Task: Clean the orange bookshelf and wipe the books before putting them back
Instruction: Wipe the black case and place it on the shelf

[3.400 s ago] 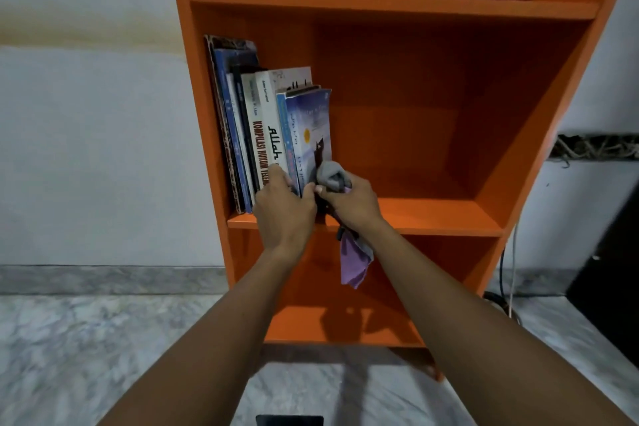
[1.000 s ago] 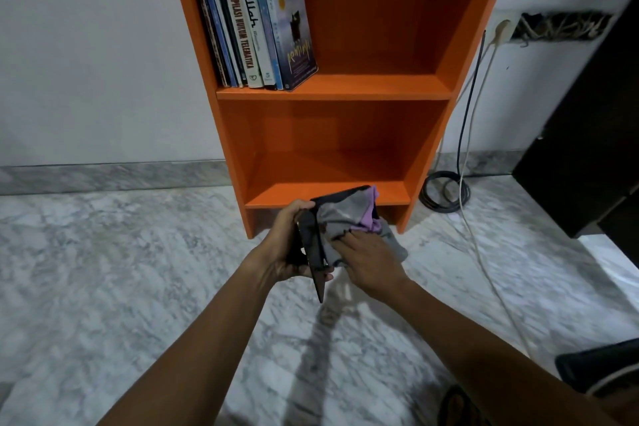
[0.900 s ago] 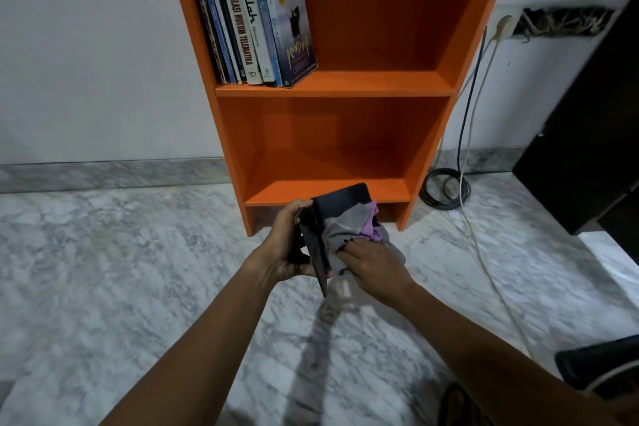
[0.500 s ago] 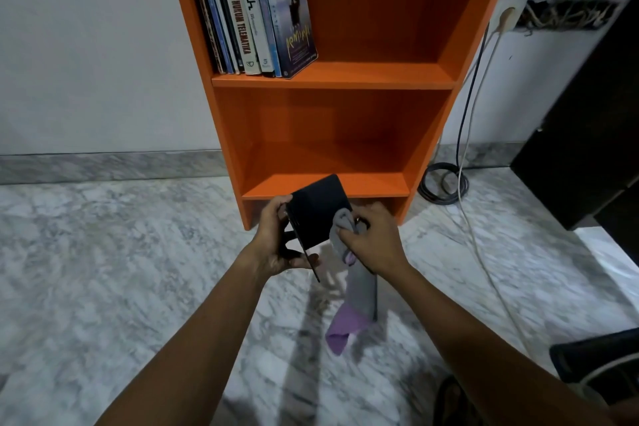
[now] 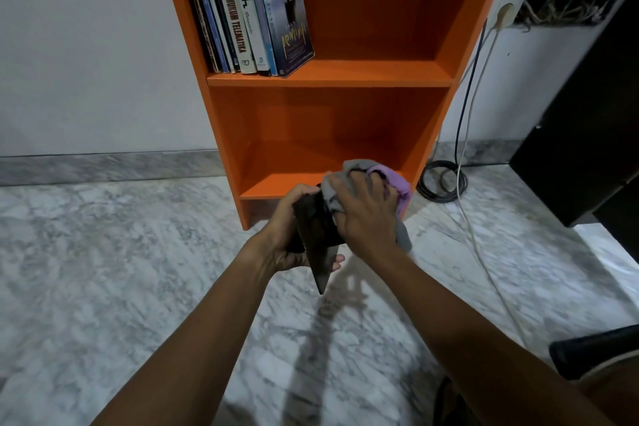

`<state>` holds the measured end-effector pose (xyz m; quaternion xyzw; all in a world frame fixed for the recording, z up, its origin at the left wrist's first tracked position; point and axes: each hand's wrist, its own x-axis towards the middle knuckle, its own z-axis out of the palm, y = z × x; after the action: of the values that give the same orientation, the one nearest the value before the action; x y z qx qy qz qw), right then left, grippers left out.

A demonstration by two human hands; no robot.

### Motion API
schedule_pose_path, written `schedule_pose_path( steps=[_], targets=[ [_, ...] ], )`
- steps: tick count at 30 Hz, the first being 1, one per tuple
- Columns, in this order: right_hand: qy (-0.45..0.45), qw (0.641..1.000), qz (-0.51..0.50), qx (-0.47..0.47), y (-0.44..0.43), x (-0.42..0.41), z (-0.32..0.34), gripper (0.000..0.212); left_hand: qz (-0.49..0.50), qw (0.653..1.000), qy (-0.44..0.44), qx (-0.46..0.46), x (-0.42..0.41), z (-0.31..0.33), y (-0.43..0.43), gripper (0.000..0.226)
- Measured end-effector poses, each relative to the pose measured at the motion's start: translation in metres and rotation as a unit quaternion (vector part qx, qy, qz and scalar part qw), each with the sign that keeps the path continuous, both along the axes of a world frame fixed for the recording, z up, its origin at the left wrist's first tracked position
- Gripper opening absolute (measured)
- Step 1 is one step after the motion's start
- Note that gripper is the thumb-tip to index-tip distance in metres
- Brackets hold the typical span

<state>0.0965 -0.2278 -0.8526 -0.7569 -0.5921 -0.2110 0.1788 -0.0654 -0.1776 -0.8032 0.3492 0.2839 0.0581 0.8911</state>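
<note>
The orange bookshelf [image 5: 332,78] stands against the white wall. Several books [image 5: 249,7] lean at the left of its middle shelf. My left hand [image 5: 288,228] grips a thin black book [image 5: 316,249] edge-on in front of the lowest shelf. My right hand [image 5: 366,214] presses a grey and purple cloth [image 5: 394,180] against the book's right face. The cloth covers most of that face and hangs past my wrist.
Marble floor [image 5: 121,270] spreads around the shelf. A coiled black cable [image 5: 442,181] and a white cord [image 5: 484,245] run down the wall at the right. A dark cabinet [image 5: 587,121] stands at the right edge. A dark object [image 5: 594,353] lies at the bottom right.
The cloth hung loose below my right hand half a second ago. It is now bunched up on the book's face, and my right hand has moved up over the book.
</note>
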Motion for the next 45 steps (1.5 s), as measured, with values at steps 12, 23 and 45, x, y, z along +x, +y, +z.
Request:
schedule_pose_path(
  steps=[12, 23, 45],
  targets=[
    [0.439, 0.851, -0.165, 0.239, -0.005, 0.054, -0.006, 0.028, 0.065, 0.995, 0.076, 0.023, 0.007, -0.018, -0.008, 0.09],
    [0.156, 0.968, 0.194, 0.021, -0.001, 0.001, 0.003, 0.047, 0.087, 0.994, -0.053, -0.032, 0.003, -0.009, -0.004, 0.081],
    [0.651, 0.736, 0.182, 0.031, -0.011, -0.084, 0.039, 0.014, 0.291, 0.954, -0.076, -0.011, -0.001, -0.005, -0.005, 0.035]
  ],
)
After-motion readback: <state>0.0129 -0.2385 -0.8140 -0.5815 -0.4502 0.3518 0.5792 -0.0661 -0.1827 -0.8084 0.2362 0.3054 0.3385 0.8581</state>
